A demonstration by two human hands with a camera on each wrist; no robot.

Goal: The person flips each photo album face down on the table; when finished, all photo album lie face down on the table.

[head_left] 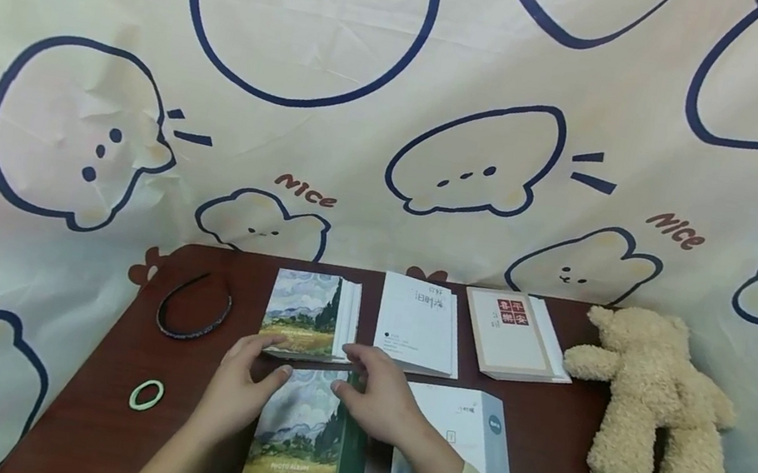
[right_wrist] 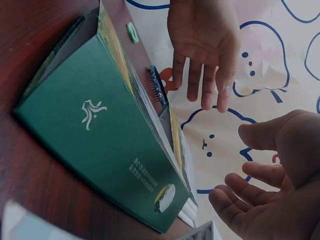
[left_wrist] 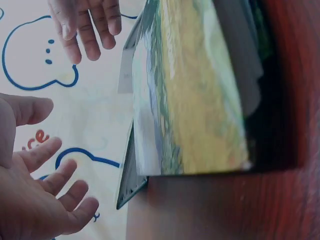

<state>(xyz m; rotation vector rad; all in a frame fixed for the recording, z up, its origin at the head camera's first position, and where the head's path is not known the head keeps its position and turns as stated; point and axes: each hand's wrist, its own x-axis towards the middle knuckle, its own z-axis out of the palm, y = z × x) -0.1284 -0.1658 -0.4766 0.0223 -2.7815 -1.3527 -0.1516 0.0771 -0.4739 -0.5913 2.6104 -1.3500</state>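
- Left grip, fingers spread and loosely bent, apart from the book.
- Right grip at the top, fingers extended.
- Book, its cover painted yellow and green, on the reddish-brown bench.
- Pale backdrop with blue-outlined cartoons.

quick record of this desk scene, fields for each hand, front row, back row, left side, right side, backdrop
left hand: left hand, open, holds nothing
right hand: right hand, open, holds nothing
front row: green-sided photo album case; white-and-blue case to its right, partly hidden by the right forearm
back row, left to right: painted album; white album; cream album with red print
left side: dark headband; green ring
right side: teddy bear
backdrop: cartoon-print cloth
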